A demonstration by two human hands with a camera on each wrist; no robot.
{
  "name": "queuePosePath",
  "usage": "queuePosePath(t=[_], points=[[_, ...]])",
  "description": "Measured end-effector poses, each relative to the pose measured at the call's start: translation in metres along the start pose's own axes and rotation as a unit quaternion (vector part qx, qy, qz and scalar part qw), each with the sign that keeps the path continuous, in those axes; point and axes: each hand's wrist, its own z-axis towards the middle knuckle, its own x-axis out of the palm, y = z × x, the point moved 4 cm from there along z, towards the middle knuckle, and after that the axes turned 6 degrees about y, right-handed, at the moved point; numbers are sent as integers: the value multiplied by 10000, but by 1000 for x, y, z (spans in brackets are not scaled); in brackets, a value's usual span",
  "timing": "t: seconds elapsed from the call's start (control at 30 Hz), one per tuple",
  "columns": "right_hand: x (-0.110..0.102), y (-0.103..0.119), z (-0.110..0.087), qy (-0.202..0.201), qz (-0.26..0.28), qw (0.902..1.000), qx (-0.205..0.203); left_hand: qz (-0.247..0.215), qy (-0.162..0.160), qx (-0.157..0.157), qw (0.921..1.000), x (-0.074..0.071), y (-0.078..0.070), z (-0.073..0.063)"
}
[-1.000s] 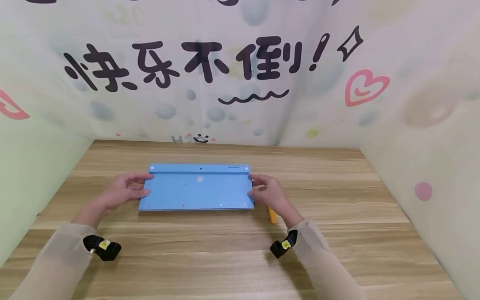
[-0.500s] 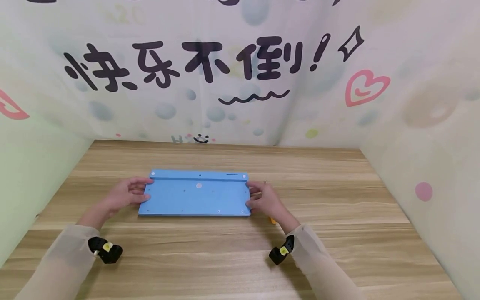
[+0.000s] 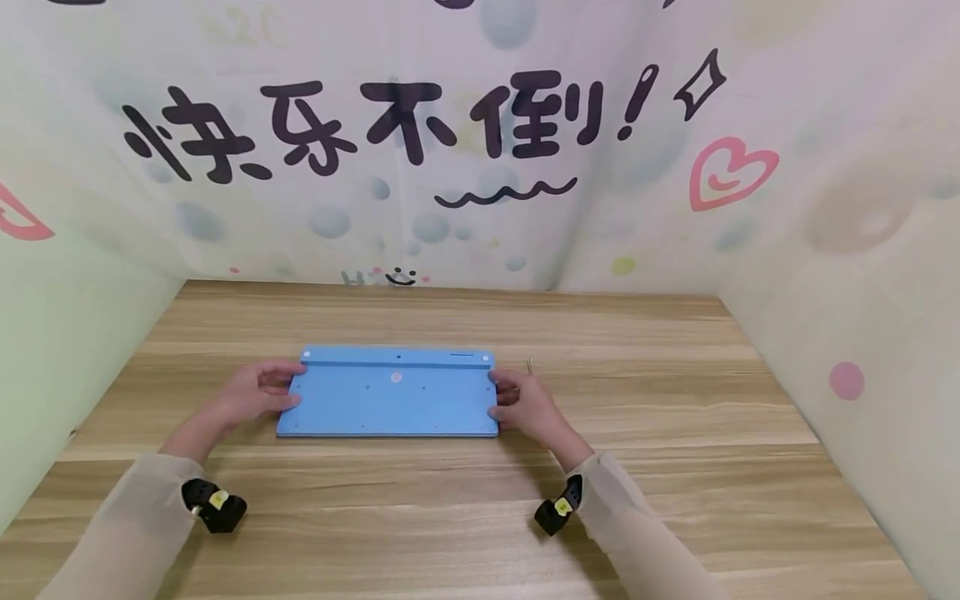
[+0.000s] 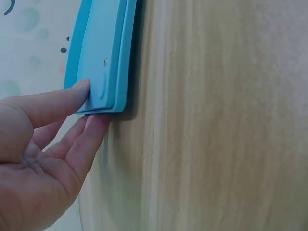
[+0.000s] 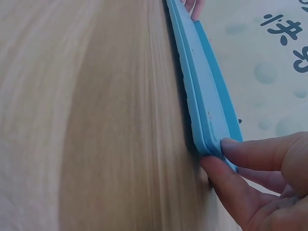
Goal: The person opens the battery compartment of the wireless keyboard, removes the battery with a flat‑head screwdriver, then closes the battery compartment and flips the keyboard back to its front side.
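A blue keyboard [image 3: 393,400] lies with its underside up, showing small screws, a round pale sticker and a raised bar along the far edge. My left hand [image 3: 251,392] grips its left end, thumb on the upturned face and fingers under the edge, as the left wrist view shows on the keyboard [image 4: 103,53]. At the other end my right hand [image 3: 528,407] pinches the corner the same way; the right wrist view shows key edges along the lower side of the keyboard [image 5: 204,91]. The keyboard is held close over the table, its shadow beneath it.
A thin metal shaft [image 3: 529,365] pokes out behind the right hand, which hides most of the orange-handled tool it belongs to. The wood-grain table [image 3: 390,517] runs back to a printed cloth wall [image 3: 645,225], with pale side walls at left and right.
Both hands have brought the keyboard down and slightly toward me, still underside up. The right hand now covers the orange handle that showed earlier.
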Motion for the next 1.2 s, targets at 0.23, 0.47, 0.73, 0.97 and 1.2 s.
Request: queuePosePath(t=[0.23, 0.47, 0.73, 0.97, 1.2], points=[[0, 1, -1, 75, -79, 9999, 30, 73, 36, 5, 10000, 4, -4, -1], [0, 2, 1, 50, -370, 9993, 12, 52, -23, -241, 9997, 6, -5, 1], [-2, 1, 1, 78, -339, 9993, 127, 478, -73, -240, 9985, 6, -7, 2], [-3, -1, 2, 65, -301, 9994, 162, 898, -175, -234, 9955, 6, -17, 7], [0, -3, 3, 186, -118, 9997, 88, 537, -351, -198, 9977, 4, -34, 12]])
